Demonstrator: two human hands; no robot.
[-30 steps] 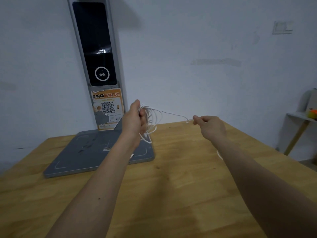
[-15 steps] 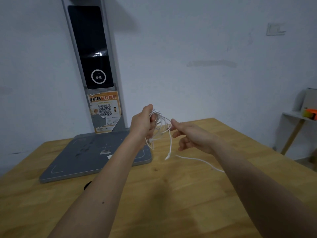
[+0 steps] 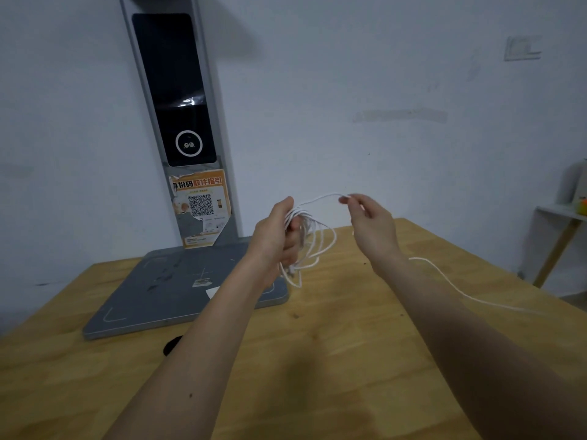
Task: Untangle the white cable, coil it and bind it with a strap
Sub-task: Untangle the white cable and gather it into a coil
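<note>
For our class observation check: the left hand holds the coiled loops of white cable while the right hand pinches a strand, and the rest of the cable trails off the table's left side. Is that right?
Not quite. The head view shows the left hand gripping the loops of white cable and the right hand pinching a strand, but the loose length trails across the wooden table toward its right side, not its left.

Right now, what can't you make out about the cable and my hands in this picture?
Head view only:
- Cable end: the loose tail of the white cable runs behind the right forearm and fades out near the table's right edge.
- Coil: the left hand wraps the loops, so their count and any knots are hidden.
- Strap: a dark thing by the left forearm is half covered; can't tell what it is.
- Right hand: pinch point is small and blurred.
</note>
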